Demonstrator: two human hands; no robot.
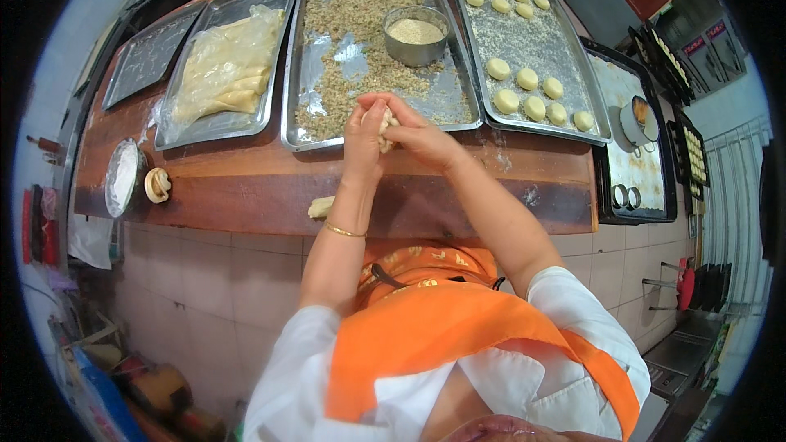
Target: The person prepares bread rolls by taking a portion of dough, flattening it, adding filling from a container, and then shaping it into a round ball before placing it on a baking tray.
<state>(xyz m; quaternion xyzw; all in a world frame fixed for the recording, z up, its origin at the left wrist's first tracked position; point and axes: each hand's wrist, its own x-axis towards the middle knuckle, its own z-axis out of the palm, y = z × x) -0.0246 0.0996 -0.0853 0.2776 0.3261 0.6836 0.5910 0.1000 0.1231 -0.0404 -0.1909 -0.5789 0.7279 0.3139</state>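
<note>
My left hand (364, 133) and my right hand (424, 135) meet over the near edge of the middle tray, fingers curled round a small pale, lumpy ball of dough or filling (386, 133). Most of the ball is hidden by the hands. Beneath and beyond them, the middle metal tray (288, 115) is spread with a crumbly tan filling (360, 12). In it stands a round metal tin (416, 53) holding pale grains that look like sesame seeds. A short piece of pale dough (321, 207) lies at the table's front edge, beside my left forearm.
Rows of pale round cakes (527, 79) sit on a floured tray (532, 41) at the right. Leftward, a tray (278, 110) carries plastic-covered dough sheets (233, 65). A flour bowl (123, 176) and a round wooden-looking item (157, 185) stand at the left edge. Farther right is a black-rimmed tray (634, 90).
</note>
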